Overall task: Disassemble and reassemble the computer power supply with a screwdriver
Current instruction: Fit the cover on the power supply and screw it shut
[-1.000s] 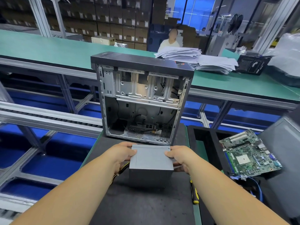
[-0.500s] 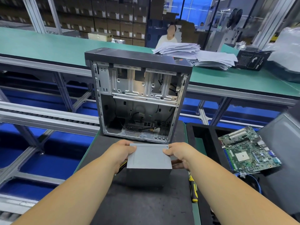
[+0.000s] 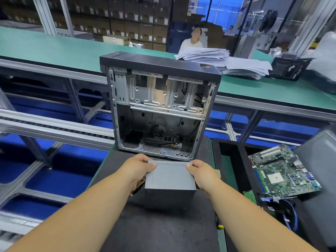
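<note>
Power supply (image 3: 170, 179), a plain grey metal box, sits on the dark tabletop (image 3: 163, 230) just in front of the open computer case (image 3: 160, 108), held between my two hands. My left hand (image 3: 139, 167) grips its left side with the thumb over the top edge; my right hand (image 3: 201, 171) grips the right side the same way. Yellow wires (image 3: 139, 185) show under my left wrist. A motherboard (image 3: 283, 171) lies off to my right.
</note>
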Demonstrator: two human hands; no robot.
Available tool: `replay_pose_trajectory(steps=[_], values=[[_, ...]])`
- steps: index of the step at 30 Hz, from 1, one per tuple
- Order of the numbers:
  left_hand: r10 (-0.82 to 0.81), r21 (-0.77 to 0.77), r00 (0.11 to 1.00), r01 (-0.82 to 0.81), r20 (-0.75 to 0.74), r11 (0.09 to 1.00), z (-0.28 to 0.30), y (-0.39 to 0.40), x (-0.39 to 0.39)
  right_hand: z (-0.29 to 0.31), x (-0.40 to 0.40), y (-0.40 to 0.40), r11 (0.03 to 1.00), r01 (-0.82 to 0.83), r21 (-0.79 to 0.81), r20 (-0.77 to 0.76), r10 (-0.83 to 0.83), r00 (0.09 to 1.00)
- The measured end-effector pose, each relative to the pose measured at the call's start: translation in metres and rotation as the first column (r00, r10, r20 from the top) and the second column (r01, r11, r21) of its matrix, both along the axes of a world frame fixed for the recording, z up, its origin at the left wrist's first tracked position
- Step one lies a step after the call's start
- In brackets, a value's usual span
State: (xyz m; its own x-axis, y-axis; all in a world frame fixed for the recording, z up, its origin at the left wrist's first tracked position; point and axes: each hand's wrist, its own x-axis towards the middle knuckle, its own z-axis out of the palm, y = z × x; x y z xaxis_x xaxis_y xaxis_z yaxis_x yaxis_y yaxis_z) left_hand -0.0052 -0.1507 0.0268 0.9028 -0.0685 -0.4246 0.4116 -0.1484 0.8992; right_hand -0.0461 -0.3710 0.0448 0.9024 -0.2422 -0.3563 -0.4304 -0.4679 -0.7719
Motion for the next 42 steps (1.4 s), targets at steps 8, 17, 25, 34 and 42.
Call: replay_pose_trajectory(steps=[8,17,25,34,42], values=[[0.012,0.006,1.000,-0.012,0.027,1.000,-0.012,0.016,-0.030,-0.011,-0.003,0.010,0.994,0.024,-0.105,0.076,-0.016,0.997],[-0.272,0.252,0.927,0.207,0.257,0.945,-0.002,0.033,-0.051,-0.018,-0.005,0.014,0.960,0.002,-0.279,0.098,0.027,0.995],[-0.598,0.689,0.697,0.205,0.395,0.695,0.000,0.035,-0.071,-0.019,-0.003,0.014,0.949,-0.008,-0.314,0.088,0.037,0.995],[-0.587,0.849,0.734,0.027,0.342,0.528,-0.003,0.015,-0.081,-0.008,0.005,0.014,0.910,-0.095,-0.402,0.011,0.109,0.994],[-0.588,0.871,0.736,-0.004,0.336,0.492,-0.004,0.009,-0.088,0.002,0.009,0.008,0.962,-0.119,-0.245,-0.065,0.106,0.992]])
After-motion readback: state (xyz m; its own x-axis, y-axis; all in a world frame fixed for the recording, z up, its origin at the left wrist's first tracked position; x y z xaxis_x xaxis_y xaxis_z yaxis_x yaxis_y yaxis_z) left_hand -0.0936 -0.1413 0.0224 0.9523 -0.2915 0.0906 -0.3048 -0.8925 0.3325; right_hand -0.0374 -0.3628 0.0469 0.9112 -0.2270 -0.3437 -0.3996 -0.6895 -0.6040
